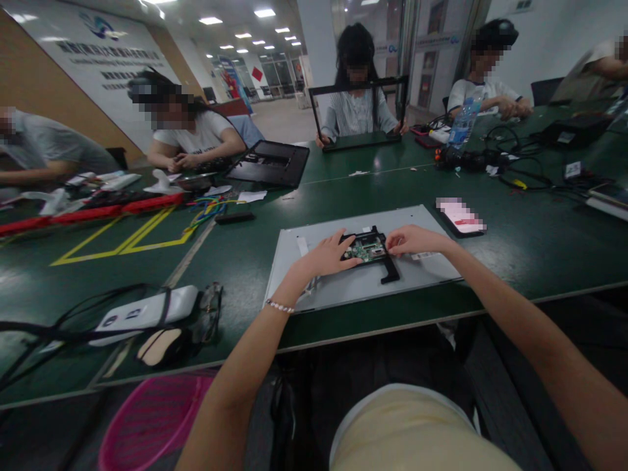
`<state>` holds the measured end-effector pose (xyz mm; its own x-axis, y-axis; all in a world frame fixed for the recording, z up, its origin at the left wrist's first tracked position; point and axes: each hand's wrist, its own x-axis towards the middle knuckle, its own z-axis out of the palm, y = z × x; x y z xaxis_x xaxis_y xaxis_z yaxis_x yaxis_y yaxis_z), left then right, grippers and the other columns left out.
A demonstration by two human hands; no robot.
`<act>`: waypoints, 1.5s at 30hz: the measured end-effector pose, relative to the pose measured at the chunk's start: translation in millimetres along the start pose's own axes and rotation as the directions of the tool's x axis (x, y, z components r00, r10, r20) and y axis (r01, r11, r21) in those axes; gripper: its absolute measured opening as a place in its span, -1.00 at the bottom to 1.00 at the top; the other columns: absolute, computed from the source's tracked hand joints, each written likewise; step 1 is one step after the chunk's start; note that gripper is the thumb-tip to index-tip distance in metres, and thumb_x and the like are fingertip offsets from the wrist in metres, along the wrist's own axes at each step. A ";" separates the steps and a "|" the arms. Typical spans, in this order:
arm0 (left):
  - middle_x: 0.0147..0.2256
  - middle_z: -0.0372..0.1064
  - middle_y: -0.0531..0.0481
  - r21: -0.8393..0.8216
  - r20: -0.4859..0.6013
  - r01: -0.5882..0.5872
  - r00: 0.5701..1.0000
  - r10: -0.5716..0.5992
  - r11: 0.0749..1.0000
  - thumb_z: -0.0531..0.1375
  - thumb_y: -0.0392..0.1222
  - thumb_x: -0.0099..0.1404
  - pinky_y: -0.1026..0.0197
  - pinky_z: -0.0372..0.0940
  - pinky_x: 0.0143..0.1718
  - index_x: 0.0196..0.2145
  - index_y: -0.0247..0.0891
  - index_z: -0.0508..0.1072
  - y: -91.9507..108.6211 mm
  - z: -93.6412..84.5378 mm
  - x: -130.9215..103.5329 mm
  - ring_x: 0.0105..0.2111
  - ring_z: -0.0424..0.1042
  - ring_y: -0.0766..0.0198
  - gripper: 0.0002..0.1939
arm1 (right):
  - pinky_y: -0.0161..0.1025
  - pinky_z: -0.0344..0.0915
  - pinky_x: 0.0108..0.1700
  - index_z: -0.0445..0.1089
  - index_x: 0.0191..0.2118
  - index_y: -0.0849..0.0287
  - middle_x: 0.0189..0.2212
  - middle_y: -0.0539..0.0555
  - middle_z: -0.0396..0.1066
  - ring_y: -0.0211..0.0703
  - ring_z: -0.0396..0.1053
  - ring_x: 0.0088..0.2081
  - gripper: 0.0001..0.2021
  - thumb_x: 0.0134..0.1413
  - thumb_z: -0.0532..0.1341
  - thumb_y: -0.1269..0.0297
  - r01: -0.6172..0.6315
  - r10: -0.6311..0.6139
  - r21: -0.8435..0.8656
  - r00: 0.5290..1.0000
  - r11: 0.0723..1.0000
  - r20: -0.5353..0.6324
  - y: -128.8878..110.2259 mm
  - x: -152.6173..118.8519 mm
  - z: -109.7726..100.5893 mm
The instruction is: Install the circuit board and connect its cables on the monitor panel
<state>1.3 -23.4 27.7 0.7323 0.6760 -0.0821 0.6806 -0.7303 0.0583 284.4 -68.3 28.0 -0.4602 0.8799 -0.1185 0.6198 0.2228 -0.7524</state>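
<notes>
A flat grey panel [343, 288] lies on the green table in front of me. On it rests a black bracket [390, 271] with a green circuit board [366, 250] inside. My left hand [331, 254] lies with spread fingers over the left side of the bracket and board. At the bracket's right edge, my right hand [407, 241] has its fingers drawn together in a pinch; whatever they hold is too small to make out. A white label on the panel is partly under my right hand.
A phone [460, 216] lies right of the panel. To the left are a white power strip [152, 314], a mouse [161, 347], glasses [210, 307] and cables. Across the table a person holds a black frame [360, 142]. A pink basket [152, 418] stands below the table edge.
</notes>
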 end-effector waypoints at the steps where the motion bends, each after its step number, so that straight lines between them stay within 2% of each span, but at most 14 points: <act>1: 0.38 -0.26 -0.22 0.002 0.000 0.001 1.000 -0.001 1.000 -0.12 0.41 0.31 -0.04 0.01 0.25 0.36 -0.19 -0.02 0.2 -0.1 0.0 0.31 -0.01 -0.17 -0.14 | -0.25 0.35 -0.18 0.48 -0.27 0.18 -0.36 0.08 0.53 -0.18 0.46 -0.33 -0.83 -0.03 0.24 0.30 0.006 -0.006 -0.011 1.000 1.000 -0.001 -0.4 -0.5 -0.7; 6: 0.38 -0.26 -0.21 0.001 0.004 -0.001 1.000 0.001 1.000 -0.14 0.42 0.31 -0.04 0.00 0.25 0.36 -0.19 -0.03 0.2 -1.3 -0.3 0.31 -0.01 -0.17 -0.14 | -0.24 0.35 -0.21 0.48 -0.26 0.17 -0.33 0.06 0.53 -0.17 0.44 -0.32 -0.80 -0.08 0.28 0.27 0.003 -0.003 -0.039 1.000 0.999 0.003 -2.7 -3.0 -2.1; 14: 0.37 -0.23 -0.28 0.008 -0.002 -0.019 1.000 0.019 1.000 -0.14 0.41 0.32 -0.05 0.00 0.25 0.36 -0.26 -0.01 -0.1 -1.4 -0.6 0.30 -0.01 -0.19 -0.12 | -0.26 0.38 -0.29 0.46 -0.29 0.19 -0.37 0.07 0.51 -0.19 0.44 -0.37 -0.83 -0.09 0.27 0.31 -0.054 0.051 0.086 0.998 0.995 0.039 -6.4 -7.0 -4.9; 20: 0.38 -0.25 -0.21 -0.004 0.014 0.001 1.000 -0.001 1.000 -0.14 0.42 0.31 -0.04 0.00 0.25 0.36 -0.19 -0.03 1.0 -3.6 -1.2 0.31 -0.02 -0.16 -0.14 | -0.21 0.41 -0.24 0.43 -0.33 0.19 -0.35 0.08 0.50 -0.17 0.45 -0.35 -0.83 -0.11 0.30 0.27 -0.086 0.091 0.202 0.996 0.976 -0.019 -8.7 -10.2 -10.7; 26: 0.38 -0.25 -0.26 -0.003 0.014 -0.006 1.000 0.006 1.000 -0.14 0.42 0.31 -0.06 -0.01 0.25 0.36 -0.23 -0.02 0.3 -2.1 0.0 0.31 -0.03 -0.18 -0.13 | -0.22 0.43 -0.25 0.39 -0.33 0.19 -0.34 0.09 0.48 -0.18 0.46 -0.35 -0.82 -0.08 0.31 0.24 -0.054 0.072 0.260 0.996 0.964 -0.058 -5.1 -7.9 -6.8; 32: 0.38 -0.25 -0.22 0.009 0.010 0.003 1.000 -0.003 1.000 -0.11 0.40 0.32 -0.04 0.00 0.25 0.36 -0.20 -0.02 0.6 -0.6 0.0 0.31 -0.02 -0.16 -0.15 | -0.25 0.37 -0.33 0.40 -0.33 0.19 -0.34 0.10 0.50 -0.18 0.45 -0.37 -0.84 -0.10 0.27 0.27 -0.064 0.072 0.127 0.996 0.990 -0.060 2.7 0.9 0.5; 40: 0.37 -0.24 -0.27 0.017 -0.003 -0.014 1.000 0.014 1.000 -0.14 0.41 0.32 -0.06 0.02 0.24 0.36 -0.23 -0.03 -0.8 0.4 -0.2 0.30 0.01 -0.18 -0.14 | -0.21 0.31 -0.19 0.45 -0.35 0.18 -0.37 0.08 0.51 -0.14 0.43 -0.31 -0.87 -0.09 0.25 0.28 0.009 -0.014 -0.100 0.998 0.995 -0.055 7.7 5.8 1.6; 43: 0.38 -0.25 -0.26 0.020 0.002 -0.009 1.000 0.009 1.000 -0.14 0.41 0.31 -0.06 0.02 0.25 0.36 -0.23 -0.02 -1.4 1.3 0.7 0.30 0.00 -0.18 -0.13 | -0.20 0.30 -0.16 0.47 -0.35 0.17 -0.36 0.08 0.51 -0.12 0.43 -0.28 -0.87 -0.10 0.26 0.29 0.008 -0.015 -0.129 0.998 0.992 -0.056 6.7 5.3 2.1; 45: 0.38 -0.25 -0.26 0.021 0.000 -0.009 1.000 0.009 1.000 -0.14 0.41 0.32 -0.06 0.01 0.25 0.36 -0.24 -0.02 -1.5 1.6 0.9 0.31 -0.02 -0.18 -0.13 | -0.20 0.32 -0.19 0.47 -0.34 0.18 -0.35 0.09 0.51 -0.14 0.43 -0.30 -0.87 -0.09 0.26 0.30 -0.018 0.013 -0.090 0.999 0.996 -0.053 5.1 4.0 3.1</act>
<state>1.0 -21.8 25.9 0.7387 0.6690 -0.0818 0.6731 -0.7385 0.0385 283.8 -65.0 21.7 -0.4178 0.9036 -0.0943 0.6827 0.2438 -0.6888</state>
